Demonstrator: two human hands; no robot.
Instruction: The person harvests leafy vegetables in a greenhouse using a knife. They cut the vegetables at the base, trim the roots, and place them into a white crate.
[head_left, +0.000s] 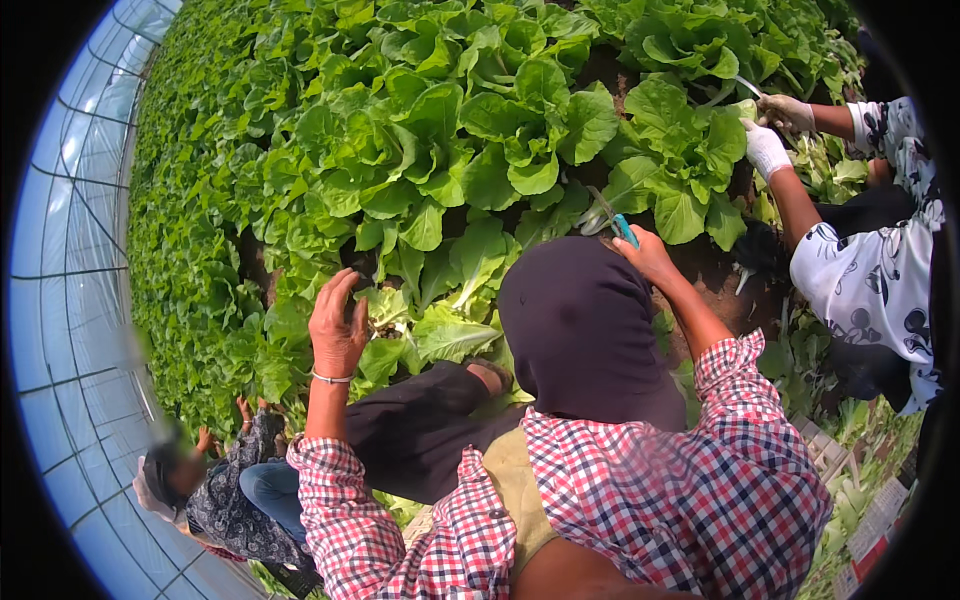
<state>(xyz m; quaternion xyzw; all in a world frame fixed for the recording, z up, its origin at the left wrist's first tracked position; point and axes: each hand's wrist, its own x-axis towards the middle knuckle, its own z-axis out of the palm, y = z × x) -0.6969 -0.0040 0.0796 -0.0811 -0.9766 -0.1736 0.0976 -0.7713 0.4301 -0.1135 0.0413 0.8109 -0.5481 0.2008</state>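
My right hand (645, 255) grips the teal handle of a knife (624, 229), its narrow blade pointing up and left among the leaves. Right beside the blade stands a leafy green plant (679, 161), possibly a Chinese cabbage. My left hand (336, 326) is raised above the row, empty, with curved fingers and the thumb apart. Below and right of it, pale cut or fallen leaves (454, 334) lie near my shoe (491, 375). Larger upright heads (517, 142) grow just ahead. A dark cloth (585, 330) hides the ground between my arms.
At right, a co-worker's gloved hands (772, 135) hold a blade and a plant base. Another person (232, 487) crouches at lower left by the plastic greenhouse wall (71, 300). Dense leafy rows (217, 187) spread ahead. Crates (825, 450) and loose leaves lie at lower right.
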